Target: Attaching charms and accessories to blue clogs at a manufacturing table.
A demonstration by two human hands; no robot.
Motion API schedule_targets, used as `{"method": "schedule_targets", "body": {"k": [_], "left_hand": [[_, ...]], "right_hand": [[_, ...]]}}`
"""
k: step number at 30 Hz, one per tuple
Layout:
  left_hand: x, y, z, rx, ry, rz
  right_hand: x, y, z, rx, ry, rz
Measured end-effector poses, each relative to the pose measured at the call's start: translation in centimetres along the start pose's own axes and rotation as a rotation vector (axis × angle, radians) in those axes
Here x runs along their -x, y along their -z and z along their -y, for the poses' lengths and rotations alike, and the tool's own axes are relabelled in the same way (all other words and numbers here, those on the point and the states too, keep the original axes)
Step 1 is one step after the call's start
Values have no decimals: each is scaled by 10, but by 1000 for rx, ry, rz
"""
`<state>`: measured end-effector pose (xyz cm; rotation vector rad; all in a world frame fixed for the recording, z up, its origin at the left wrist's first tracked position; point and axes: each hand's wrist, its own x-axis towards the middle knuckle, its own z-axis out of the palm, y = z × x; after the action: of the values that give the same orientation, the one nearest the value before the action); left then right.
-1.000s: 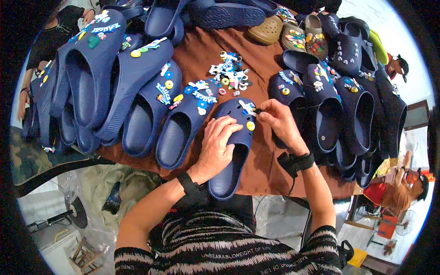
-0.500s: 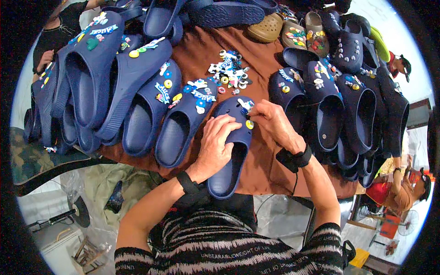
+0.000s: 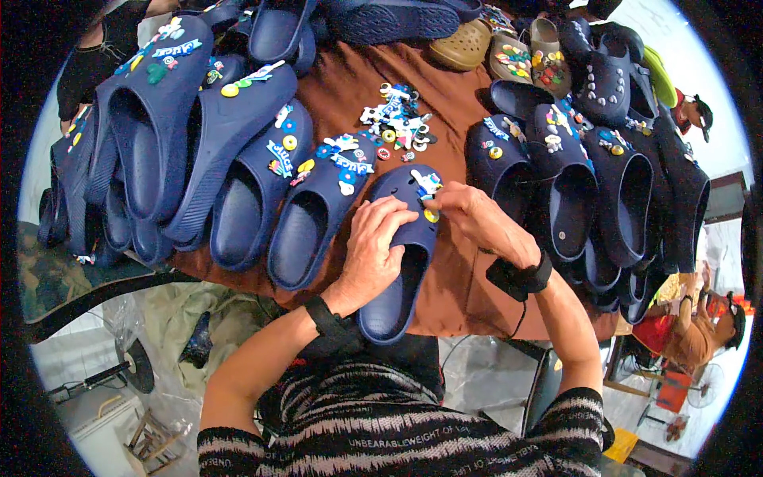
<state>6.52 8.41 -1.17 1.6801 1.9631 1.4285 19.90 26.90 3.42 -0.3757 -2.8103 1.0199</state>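
Pressing a small yellow charm (image 3: pixel 431 215) into the top of a navy clog (image 3: pixel 401 262), the person works at the near edge of the counter (image 3: pixel 350 95), which is draped in brown cloth. The left hand (image 3: pixel 380 246) lies curled over the clog's upper, fingers wrapped down to steady it. The right hand (image 3: pixel 469 216) is pinched almost closed, fingertips meeting at the yellow charm beside the toe; whether the charm is seated or only held there I cannot tell. A white-and-blue charm (image 3: pixel 426 183) already sits on the toe.

Progress, as it looks: this clog carries two charms against a mostly bare upper. The clogs to its left (image 3: pixel 318 215) wear fuller sets of blue, yellow and white pieces, so this one seems early in its decorating. A loose heap of charms (image 3: pixel 397 123) lies near the middle of the cloth, well within reach, so plenty of stock is left. To the right, a row of dark clogs (image 3: pixel 588 183) shows charms fitted too, and tan clogs (image 3: pixel 517 52) at the far edge are studded with coloured ones. Most pairs in sight look dressed; the one in hand appears among the last.
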Motion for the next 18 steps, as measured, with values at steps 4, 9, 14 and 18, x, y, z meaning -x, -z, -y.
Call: {"method": "schedule_targets", "body": {"k": [4, 9, 14, 18], "left_hand": [[1, -1, 2, -6, -2, 2], [2, -1, 1, -9, -4, -8], [2, -1, 2, -1, -5, -11], [1, 1, 0, 10, -8, -1]], "right_hand": [[-7, 0, 2, 10, -30, 17], [-10, 5, 10, -161, -167, -7], [-11, 5, 10, -38, -55, -62], [-6, 7, 3, 61, 56, -45]]}}
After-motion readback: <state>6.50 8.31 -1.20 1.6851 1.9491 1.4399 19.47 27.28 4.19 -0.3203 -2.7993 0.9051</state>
